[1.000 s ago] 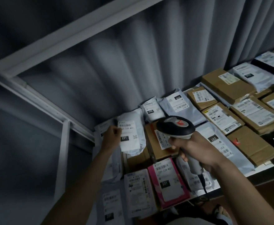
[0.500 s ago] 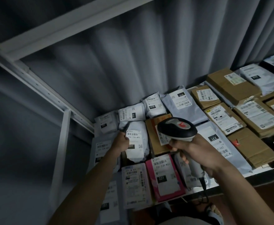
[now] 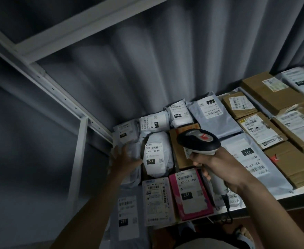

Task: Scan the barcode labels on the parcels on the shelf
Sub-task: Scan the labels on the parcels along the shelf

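Parcels with barcode labels cover the shelf. A plump white mailer bag labelled 231 lies near the left end, label up. My left hand lies with fingers spread on a flat grey bag just left of it, thumb beside the white bag. My right hand grips the handle of a black and grey barcode scanner, whose head hangs over a brown box to the right of the white bag. A pink parcel lies at the front, below the scanner.
Brown cardboard boxes and grey mailers fill the shelf to the right. A white metal upright and beams frame the shelf's left end. A grey curtain hangs behind. The scanner's cable drops over the front edge.
My left hand set the white 231 bag down on the shelf, let go of it and moved left onto the grey bag. The scanner stayed roughly where it was.
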